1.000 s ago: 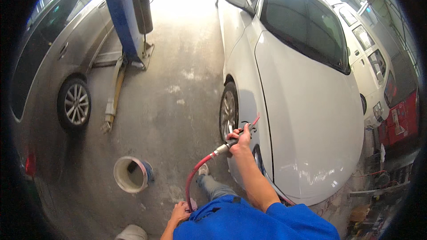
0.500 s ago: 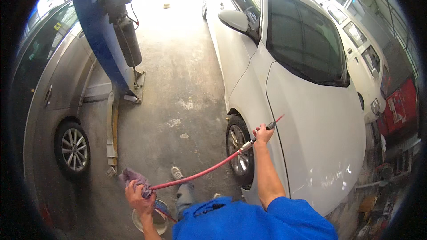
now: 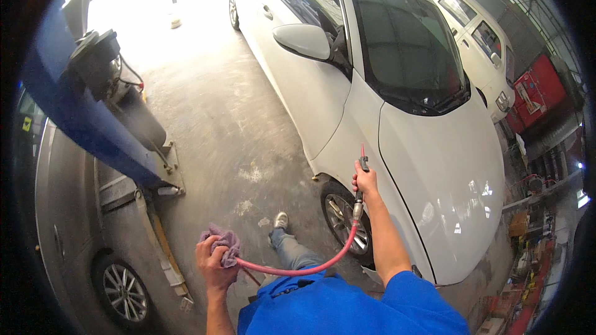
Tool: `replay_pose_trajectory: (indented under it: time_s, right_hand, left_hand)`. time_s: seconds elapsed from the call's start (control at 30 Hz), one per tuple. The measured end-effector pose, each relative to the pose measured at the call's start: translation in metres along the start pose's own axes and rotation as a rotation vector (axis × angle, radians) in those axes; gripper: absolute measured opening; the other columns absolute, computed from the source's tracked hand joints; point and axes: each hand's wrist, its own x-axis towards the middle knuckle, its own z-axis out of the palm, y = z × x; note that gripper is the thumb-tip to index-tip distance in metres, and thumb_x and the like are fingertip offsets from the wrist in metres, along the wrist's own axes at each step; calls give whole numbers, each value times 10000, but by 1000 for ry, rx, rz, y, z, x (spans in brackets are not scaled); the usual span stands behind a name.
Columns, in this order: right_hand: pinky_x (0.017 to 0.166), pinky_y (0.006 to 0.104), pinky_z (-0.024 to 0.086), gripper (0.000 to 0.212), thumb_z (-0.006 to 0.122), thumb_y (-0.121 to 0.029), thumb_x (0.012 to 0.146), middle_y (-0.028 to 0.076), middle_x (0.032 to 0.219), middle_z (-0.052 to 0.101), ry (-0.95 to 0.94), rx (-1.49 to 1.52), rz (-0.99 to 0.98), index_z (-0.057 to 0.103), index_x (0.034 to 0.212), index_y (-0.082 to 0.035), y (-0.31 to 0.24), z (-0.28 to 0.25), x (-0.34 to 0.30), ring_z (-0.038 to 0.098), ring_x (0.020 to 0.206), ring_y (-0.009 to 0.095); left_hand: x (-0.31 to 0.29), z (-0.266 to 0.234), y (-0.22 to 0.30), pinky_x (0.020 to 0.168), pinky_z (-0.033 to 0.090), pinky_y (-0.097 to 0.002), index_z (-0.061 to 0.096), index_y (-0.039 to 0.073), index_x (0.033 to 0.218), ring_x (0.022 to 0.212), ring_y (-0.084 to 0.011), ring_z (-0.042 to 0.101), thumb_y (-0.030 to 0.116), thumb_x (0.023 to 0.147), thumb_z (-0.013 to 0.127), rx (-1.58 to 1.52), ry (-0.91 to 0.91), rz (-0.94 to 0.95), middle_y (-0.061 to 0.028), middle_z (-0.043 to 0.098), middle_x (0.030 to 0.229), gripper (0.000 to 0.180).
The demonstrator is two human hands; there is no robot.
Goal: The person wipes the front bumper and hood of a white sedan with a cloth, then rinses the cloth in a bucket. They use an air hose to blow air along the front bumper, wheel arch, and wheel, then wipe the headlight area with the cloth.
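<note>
Right grip (image 3: 365,181) clamped on dark air gun with thin red nozzle (image 3: 364,162), centre-right of frame, over glossy white car (image 3: 434,155). Left grip (image 3: 212,262), lower left, clamped on crumpled mauve cloth (image 3: 225,243); flexible red hose (image 3: 292,272) sags between. Step, judged: positioning gun; next calls for hose kept off car.

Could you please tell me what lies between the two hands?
In the head view, a red hose curves from the purplish cloth in the left hand to the air gun in the right hand.
</note>
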Motion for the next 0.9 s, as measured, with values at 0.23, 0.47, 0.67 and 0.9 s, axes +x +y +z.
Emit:
replay_pose_trajectory:
  time_s: [0.23,0.47,0.67,0.9]
  right_hand:
    - [537,432,525,382,672,-430,957,134,690,652,154,-408,-257,616,980,-52,-72,81,137,671,564,272]
    - [560,437,549,390,682,-435,947,101,735,671,231,-297,-287,640,1045,-60,-142,139,191,672,592,275]
    - [370,256,389,277,652,-357,1008,-20,654,514,233,145,-90,580,952,-96,-157,123,165,482,475,72]
    - [392,244,379,319,681,-423,985,-15,690,528,422,293,96,536,976,-139,-106,55,96,503,522,78]
  left_hand:
    - [144,66,-16,842,496,-471,652,77,781,982,-351,603,191,589,862,-62,-95,89,-122,657,1103,307]
    - [266,100,-46,819,495,-463,644,70,777,950,-353,594,182,583,852,-108,-235,185,-126,653,1092,305]
    - [322,139,-79,808,494,-454,653,72,791,940,-354,591,184,592,857,-246,-414,250,-133,656,1090,306]
    - [371,178,-108,832,482,-439,676,119,867,978,-338,599,213,594,867,-440,-745,429,-88,651,1104,346]
